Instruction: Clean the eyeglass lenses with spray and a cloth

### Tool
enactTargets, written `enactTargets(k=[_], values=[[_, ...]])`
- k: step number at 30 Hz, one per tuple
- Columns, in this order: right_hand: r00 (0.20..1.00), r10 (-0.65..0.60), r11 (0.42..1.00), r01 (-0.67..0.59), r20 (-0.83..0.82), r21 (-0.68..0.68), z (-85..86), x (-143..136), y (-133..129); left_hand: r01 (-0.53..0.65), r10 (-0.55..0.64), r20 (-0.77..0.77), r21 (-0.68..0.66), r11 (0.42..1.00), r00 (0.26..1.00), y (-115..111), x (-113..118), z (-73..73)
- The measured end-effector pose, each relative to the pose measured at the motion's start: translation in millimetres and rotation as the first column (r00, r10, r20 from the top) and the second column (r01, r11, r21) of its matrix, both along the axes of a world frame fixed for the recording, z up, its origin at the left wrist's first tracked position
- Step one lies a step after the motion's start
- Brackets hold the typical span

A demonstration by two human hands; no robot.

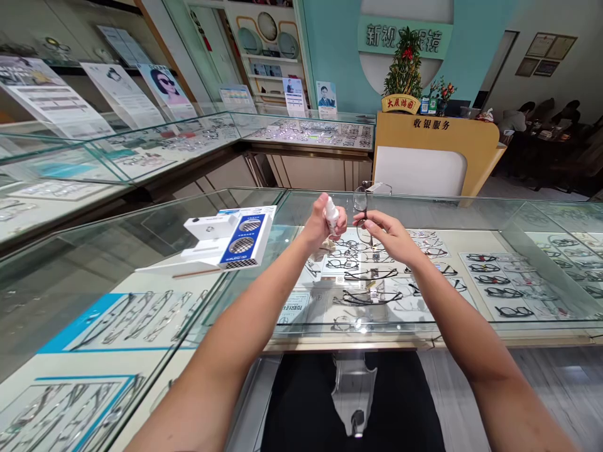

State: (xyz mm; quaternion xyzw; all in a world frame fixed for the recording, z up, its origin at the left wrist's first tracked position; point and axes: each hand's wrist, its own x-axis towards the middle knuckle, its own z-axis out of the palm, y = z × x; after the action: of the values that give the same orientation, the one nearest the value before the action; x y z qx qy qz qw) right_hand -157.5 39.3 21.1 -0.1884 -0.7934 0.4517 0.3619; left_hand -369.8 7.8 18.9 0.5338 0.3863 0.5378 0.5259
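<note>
My left hand (318,223) is wrapped round a small white spray bottle (331,215), its thumb up by the nozzle. The bottle stands roughly upright and faces the eyeglasses (360,201). Those glasses are held up by my right hand (389,233), with thumb and fingers pinching the frame near the lower lens. The frame is turned on its side, one lens above the other, and a pale tag hangs at a temple. A short gap lies between bottle and lenses. Both hands are above the glass display counter (325,336).
Rows of eyeglasses (372,296) lie inside the counter beneath my hands. On the glass to the left stands a blue and white display box (242,242). Beyond are more glass cases (306,135) and a yellow cashier desk (431,141). People (518,116) sit at the far right.
</note>
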Motion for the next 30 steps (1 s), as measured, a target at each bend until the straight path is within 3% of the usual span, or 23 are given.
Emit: enactTargets(k=[4,8,12,16,19,23,27,30], values=[[0.998,0.062,0.998,-0.062,0.03,0.008,0.1,-1,-4,-0.178,0.191,-0.151,0.096,0.979,0.97,5,4,-10.5],[0.993,0.103,0.994,-0.105,0.051,0.025,0.4,-3,-7,-0.242,0.268,-0.211,0.14,0.96,0.94,5,6,-14.1],[0.995,0.095,0.996,-0.095,0.018,0.0,-0.4,-4,-6,-0.086,0.09,-0.084,0.046,0.995,0.992,1,5,-5.9],[0.996,0.008,0.996,-0.016,-0.088,-0.089,-0.8,-3,-1,0.051,-0.049,-0.042,0.063,0.997,0.998,0,3,0.1],[0.99,-0.036,0.992,0.018,-0.134,-0.129,-2.3,-3,1,0.069,-0.051,-0.174,0.1,0.993,0.983,0,5,-5.3],[0.992,-0.014,0.991,-0.003,-0.126,-0.135,-5.7,-5,2,0.019,0.075,-0.425,0.213,0.977,0.902,-1,11,-15.9],[0.99,-0.039,0.993,0.023,-0.134,-0.116,-4.5,-4,1,-0.034,0.067,-0.205,0.159,0.987,0.976,3,6,-14.4],[0.987,-0.052,0.99,0.031,-0.154,-0.136,-2.0,-1,2,-0.194,0.195,-0.003,0.069,0.979,0.981,12,-10,-11.7]])
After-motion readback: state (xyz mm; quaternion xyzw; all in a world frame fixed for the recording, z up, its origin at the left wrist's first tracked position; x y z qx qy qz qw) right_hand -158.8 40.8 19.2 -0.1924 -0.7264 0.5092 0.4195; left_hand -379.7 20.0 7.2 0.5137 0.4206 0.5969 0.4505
